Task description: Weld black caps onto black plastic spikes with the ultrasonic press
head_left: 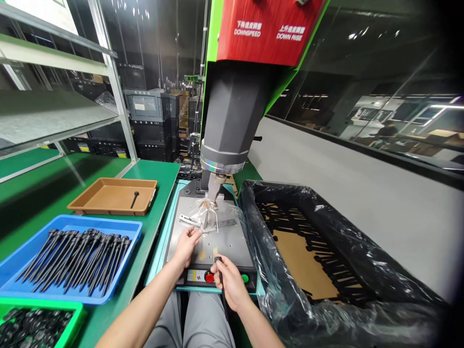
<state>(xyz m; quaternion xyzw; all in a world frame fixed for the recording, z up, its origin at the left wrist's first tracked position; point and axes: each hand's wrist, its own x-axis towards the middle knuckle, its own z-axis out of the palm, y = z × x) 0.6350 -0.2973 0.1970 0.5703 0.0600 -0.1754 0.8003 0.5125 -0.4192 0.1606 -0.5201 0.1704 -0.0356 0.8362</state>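
The right hand (231,281) clamps its fingers on a black rod (220,274); the left hand (186,245) is over a metal plate (235,244), its fingers' grip unclear.

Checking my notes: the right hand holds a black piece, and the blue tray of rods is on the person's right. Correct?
No: the head view shows the blue tray of rods on the person's left. The right hand does hold a black piece.
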